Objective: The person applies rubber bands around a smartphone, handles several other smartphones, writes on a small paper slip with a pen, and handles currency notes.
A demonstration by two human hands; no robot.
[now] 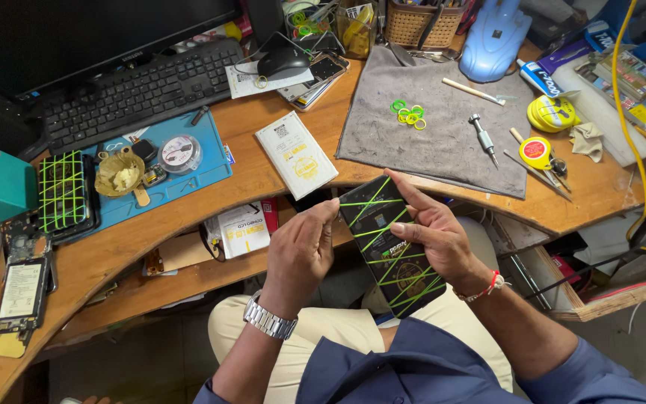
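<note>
Both hands hold a black phone (392,251) wrapped in crisscrossing green rubber bands, just below the front edge of the grey mat (443,127) and above the person's lap. The left hand (300,254) closes around the phone's left edge, fingertips curled at its upper corner. The right hand (431,232) lies across the phone's right side, index finger stretched along the top, thumb pressing its face. The phone looks stiff, light and flat, with a glass face that seems fragile and slippery; the bands probably give some grip. Holding it by the long edges looks safest. Loose green rings (408,114) and a small screwdriver (482,137) lie on the mat.
</note>
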